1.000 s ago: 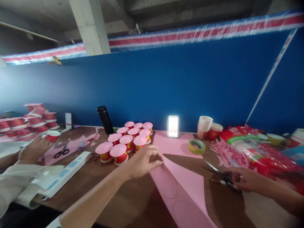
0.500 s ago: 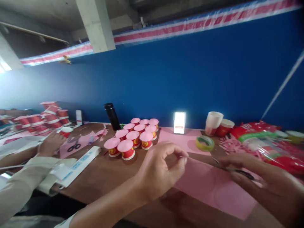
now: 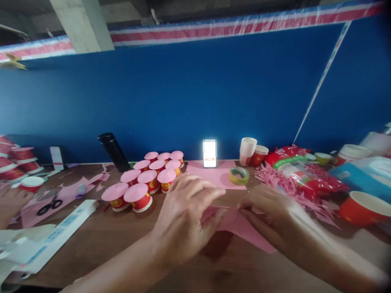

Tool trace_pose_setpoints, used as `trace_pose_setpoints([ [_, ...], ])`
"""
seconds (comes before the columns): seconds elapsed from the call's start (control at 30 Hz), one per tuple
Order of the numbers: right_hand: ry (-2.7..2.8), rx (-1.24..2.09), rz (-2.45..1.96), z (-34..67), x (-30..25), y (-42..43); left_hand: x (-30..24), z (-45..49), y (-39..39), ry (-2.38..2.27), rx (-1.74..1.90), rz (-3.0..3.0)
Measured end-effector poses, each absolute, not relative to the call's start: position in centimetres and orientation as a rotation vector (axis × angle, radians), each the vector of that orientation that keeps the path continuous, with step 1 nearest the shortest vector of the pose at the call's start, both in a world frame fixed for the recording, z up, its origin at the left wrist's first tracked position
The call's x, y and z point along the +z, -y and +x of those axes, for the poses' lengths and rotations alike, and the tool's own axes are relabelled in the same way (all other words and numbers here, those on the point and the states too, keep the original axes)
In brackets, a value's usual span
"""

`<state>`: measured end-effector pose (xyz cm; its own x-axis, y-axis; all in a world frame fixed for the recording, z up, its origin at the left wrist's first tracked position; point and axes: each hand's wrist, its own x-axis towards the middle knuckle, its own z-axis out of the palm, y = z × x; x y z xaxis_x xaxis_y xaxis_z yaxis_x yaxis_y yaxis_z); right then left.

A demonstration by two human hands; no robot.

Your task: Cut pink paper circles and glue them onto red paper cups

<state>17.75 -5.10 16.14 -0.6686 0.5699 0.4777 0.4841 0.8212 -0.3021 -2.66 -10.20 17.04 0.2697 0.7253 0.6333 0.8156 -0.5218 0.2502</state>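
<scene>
A pink paper sheet [image 3: 241, 228] lies on the brown table [image 3: 128, 240] between my two hands. My left hand [image 3: 183, 215] pinches its near-left edge with bent fingers. My right hand [image 3: 269, 211] is closed over the sheet's right part; scissors seen in it earlier are hidden now. Just behind my left hand stands a cluster of several red cups with pink paper lids [image 3: 146, 179].
A lit phone [image 3: 209, 153] leans on the blue wall, beside a black flask [image 3: 113, 151], a tape roll [image 3: 238, 175], stacked cups [image 3: 247, 150], pink scraps [image 3: 275, 179] and an open red cup [image 3: 363, 207]. A white power strip [image 3: 61, 228], scissors [image 3: 49, 205] and another person's hand [image 3: 10, 203] lie left.
My hands came together over the pink sheet, which is now drawn in between them. The right hand, earlier out at the right with scissors, moved left. The view swung slightly right.
</scene>
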Motion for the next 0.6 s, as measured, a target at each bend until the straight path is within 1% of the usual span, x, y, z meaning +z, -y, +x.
trace_pose_setpoints([
  [0.1,2.463,0.092,-0.719,17.4,16.5,5.6,17.2,-1.5,9.9,1.361,-0.836,-2.48],
  [0.17,2.477,0.042,-0.688,17.3,16.6,5.8,17.1,-1.0,9.8,1.334,-0.767,-2.491],
  [0.6,2.5,-0.193,-0.63,19.0,14.9,6.5,16.7,-2.0,11.3,1.273,-0.855,-2.512],
])
